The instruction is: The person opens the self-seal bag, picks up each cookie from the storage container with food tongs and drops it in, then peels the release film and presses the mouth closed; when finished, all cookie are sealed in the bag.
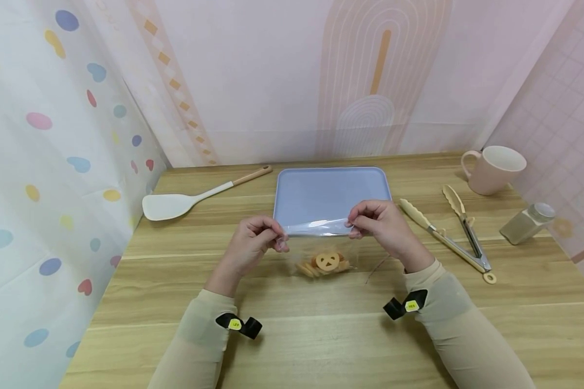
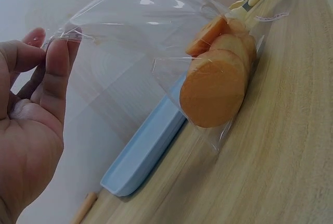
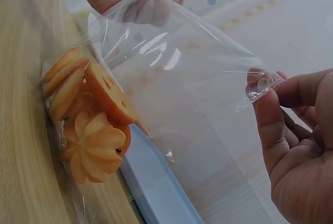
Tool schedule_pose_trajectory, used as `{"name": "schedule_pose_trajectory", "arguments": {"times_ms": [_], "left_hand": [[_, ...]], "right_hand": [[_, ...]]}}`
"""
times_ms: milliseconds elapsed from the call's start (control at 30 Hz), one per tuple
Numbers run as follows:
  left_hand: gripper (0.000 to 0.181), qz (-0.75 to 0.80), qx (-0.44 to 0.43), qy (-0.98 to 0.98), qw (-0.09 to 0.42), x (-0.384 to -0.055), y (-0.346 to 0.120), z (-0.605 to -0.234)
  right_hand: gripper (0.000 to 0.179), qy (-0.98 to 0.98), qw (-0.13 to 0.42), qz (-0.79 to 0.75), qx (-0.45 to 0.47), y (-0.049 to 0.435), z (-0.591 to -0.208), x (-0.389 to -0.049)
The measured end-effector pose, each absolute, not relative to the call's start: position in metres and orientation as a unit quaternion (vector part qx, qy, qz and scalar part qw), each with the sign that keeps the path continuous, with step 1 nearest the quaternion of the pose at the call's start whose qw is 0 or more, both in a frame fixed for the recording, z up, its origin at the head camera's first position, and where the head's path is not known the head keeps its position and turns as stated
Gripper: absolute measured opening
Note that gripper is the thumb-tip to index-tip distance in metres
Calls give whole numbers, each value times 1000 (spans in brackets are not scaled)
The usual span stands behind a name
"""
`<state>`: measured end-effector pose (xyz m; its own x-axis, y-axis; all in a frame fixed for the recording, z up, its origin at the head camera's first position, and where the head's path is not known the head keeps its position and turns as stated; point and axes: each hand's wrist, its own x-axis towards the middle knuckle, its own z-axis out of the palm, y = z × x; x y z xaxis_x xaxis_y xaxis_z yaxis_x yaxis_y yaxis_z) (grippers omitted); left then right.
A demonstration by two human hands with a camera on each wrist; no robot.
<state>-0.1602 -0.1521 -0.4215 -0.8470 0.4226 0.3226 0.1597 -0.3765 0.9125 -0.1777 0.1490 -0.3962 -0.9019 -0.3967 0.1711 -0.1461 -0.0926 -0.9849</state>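
A clear plastic bag stands in front of the tray, its top edge stretched between both hands. Several golden cookies lie in its bottom, one with a face cut in it and one flower-shaped cookie showing in the right wrist view. My left hand pinches the left top corner between thumb and fingers. At the right top corner, my right hand does the same. A thin twist tie lies on the table just right of the bag.
Behind the bag is a blue tray. A white spatula lies at the back left. On the right are tongs, a pink mug and a glass shaker lying tilted. A patterned curtain hangs behind the table.
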Motion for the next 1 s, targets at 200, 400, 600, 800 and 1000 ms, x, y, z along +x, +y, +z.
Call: {"name": "schedule_pose_trajectory", "arguments": {"times_ms": [200, 400, 600, 800, 1000], "left_hand": [[29, 790, 261, 549, 78, -159, -152, -421], [26, 782, 267, 560, 65, -158, -151, -419], [16, 742, 255, 619, 24, -156, -150, -418], [16, 697, 250, 672, -2, -156, -150, -415], [20, 677, 255, 691, -13, -154, -149, -413]], "right_hand": [[9, 682, 73, -690, -231, 150, -397, -178], [8, 683, 63, -687, -242, 149, -398, -178], [8, 684, 58, -689, -234, 149, -398, -178], [9, 683, 57, -693, -224, 148, -396, -177], [13, 694, 40, -685, -221, 147, -396, -175]]}}
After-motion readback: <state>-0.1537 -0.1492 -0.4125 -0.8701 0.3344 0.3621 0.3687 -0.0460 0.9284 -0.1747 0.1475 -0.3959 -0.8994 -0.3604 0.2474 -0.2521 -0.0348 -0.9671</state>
